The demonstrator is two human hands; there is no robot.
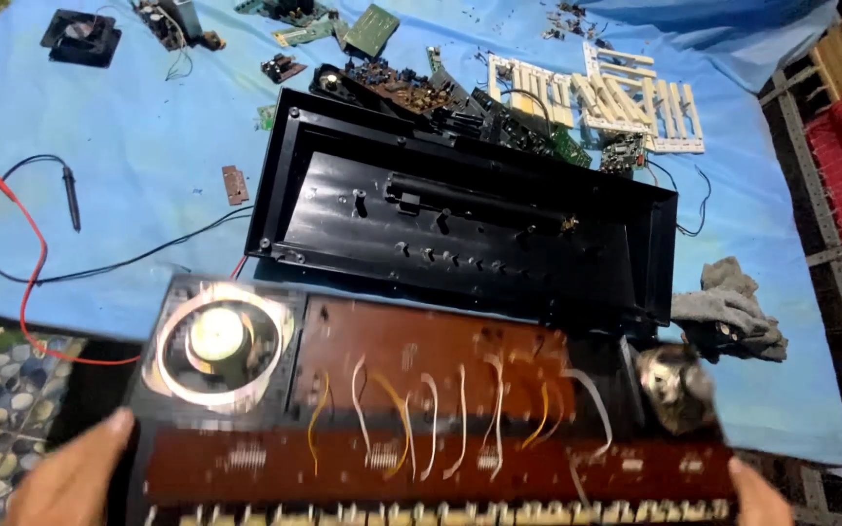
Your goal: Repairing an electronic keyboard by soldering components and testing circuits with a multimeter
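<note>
the left hand [70, 477] grips the near-left corner of an opened black keyboard chassis with brown circuit boards and a round speaker [411, 409], thumb on top. the right hand [757, 497] clasps its near-right edge, mostly out of view. both rest over a blue cloth-covered floor [148, 146]. beyond the hands lies a black plastic keyboard shell [470, 224].

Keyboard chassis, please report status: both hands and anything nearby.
Left hand grips left end of keyboard chassis. Right hand on right end. Black cover lies right behind, cloth beside it.
</note>
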